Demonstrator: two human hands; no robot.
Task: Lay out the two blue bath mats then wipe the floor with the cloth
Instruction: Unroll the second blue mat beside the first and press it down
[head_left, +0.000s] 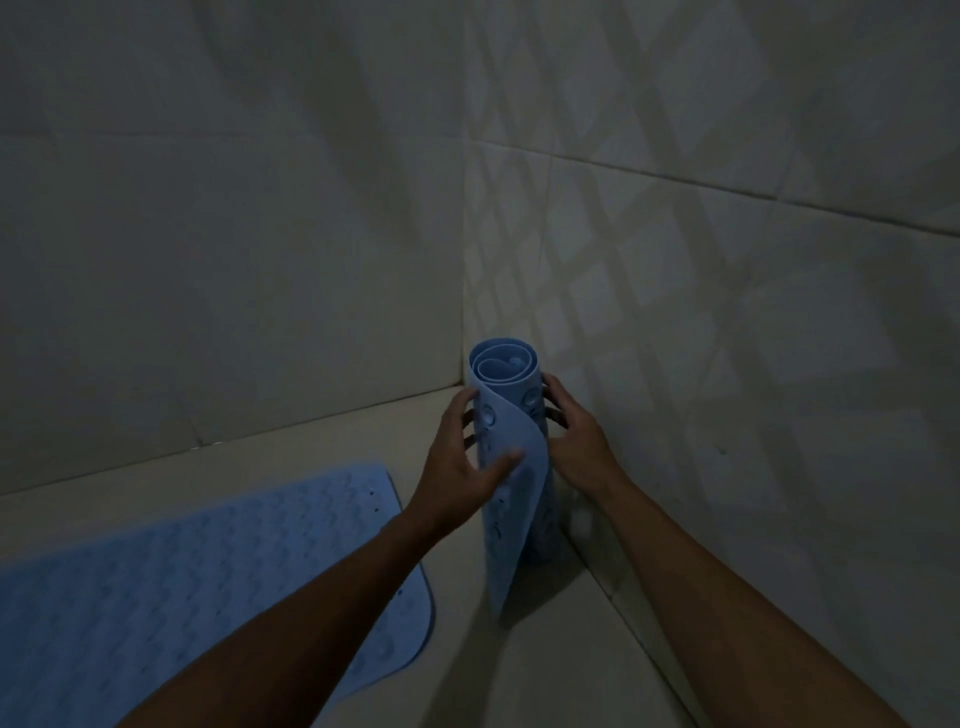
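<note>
Tiled floor (332, 467), dim corner. First mat (208, 582) already flat at lower left. Second mat (511, 467) standing upright as roll in corner, loose flap peeling forward. Left hand (462, 462) cupping roll, thumb pressing flap; right hand (571, 441) wrapped round far side. Looks like soft, floppy rubber, light, suction cups outward — likely to spring open. Best hold: loose edge, then unroll. Cloth not in view.

Dim light falls over a tiled corner. Behind the grip, two pale walls (218, 218) meet; the right-hand wall (727, 260) carries crossed lattice shadows. Below the grip lies light floor (566, 670).
</note>
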